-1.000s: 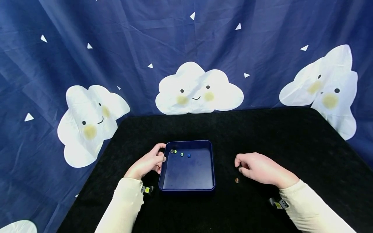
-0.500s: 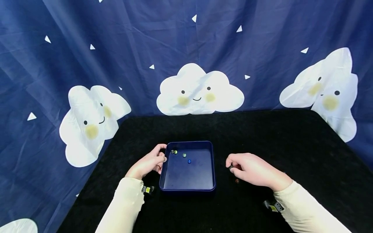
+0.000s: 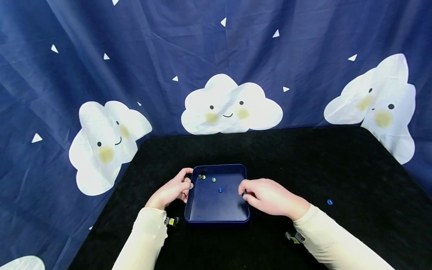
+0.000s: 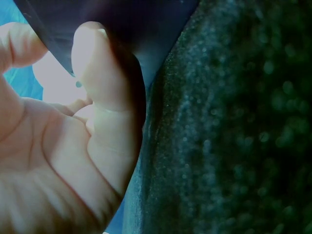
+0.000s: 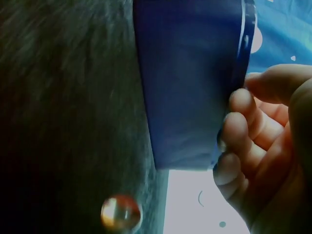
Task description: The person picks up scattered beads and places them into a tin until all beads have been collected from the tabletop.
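A square dark blue tray sits on the black cloth. My left hand grips its left wall, thumb against the side in the left wrist view. Over the tray's right rim, my right hand pinches a small dark marble between thumb and fingers. Inside the tray, a dark marble and a yellow-green marble lie side by side near the back left. A pale green marble and a blue marble lie nearer the middle.
Another blue marble lies on the black cloth, right of my right arm. An amber marble shows on the cloth in the right wrist view, hidden in the head view. Behind hangs a blue curtain with white clouds.
My right hand has moved left to the tray's rim with the dark marble. The tray's blue marble has rolled toward me, and the blue marble on the cloth has come into view.
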The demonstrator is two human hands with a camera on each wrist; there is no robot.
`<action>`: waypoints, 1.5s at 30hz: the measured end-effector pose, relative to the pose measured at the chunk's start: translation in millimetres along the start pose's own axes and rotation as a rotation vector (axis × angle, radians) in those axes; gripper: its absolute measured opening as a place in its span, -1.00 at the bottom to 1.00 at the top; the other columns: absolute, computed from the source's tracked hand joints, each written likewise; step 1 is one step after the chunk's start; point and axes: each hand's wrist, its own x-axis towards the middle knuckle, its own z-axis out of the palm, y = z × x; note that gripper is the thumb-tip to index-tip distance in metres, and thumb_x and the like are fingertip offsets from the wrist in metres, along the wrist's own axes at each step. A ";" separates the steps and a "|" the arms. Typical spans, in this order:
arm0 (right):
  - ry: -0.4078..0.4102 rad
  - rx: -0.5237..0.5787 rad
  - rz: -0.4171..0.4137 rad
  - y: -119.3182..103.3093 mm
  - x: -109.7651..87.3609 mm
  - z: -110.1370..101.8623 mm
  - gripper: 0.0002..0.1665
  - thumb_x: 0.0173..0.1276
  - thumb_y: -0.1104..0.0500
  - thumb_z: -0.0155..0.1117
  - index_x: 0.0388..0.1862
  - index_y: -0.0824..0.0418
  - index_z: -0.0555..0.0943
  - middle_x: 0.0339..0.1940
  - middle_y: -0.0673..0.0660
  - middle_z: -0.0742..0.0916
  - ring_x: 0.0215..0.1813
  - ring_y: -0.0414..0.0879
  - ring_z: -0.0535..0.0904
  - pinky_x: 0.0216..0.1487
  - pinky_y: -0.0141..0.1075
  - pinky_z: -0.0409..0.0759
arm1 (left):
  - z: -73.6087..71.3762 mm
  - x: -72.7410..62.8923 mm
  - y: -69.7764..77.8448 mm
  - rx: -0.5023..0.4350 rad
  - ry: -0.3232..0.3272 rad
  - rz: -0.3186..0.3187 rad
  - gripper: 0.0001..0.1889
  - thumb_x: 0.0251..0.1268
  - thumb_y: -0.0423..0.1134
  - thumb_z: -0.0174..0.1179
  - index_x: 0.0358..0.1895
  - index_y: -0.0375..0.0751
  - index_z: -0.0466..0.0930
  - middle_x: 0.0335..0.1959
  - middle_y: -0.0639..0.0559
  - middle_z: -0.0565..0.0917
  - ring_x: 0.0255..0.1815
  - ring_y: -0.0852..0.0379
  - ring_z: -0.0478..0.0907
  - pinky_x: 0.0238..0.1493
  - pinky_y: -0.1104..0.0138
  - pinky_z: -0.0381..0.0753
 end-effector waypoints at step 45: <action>-0.039 0.036 0.123 35.5 -23.3 -14.3 -0.80 0.35 0.14 0.32 -0.36 -0.19 0.55 -0.58 -0.27 0.50 -0.47 -0.35 0.44 -0.36 -0.34 0.47 | 0.3 0.2 -1.3 0.002 0.000 0.017 -0.41 0.37 -0.37 0.06 0.43 -0.15 0.13 -0.40 -0.06 0.38 -0.52 0.03 0.46 -0.47 0.26 0.61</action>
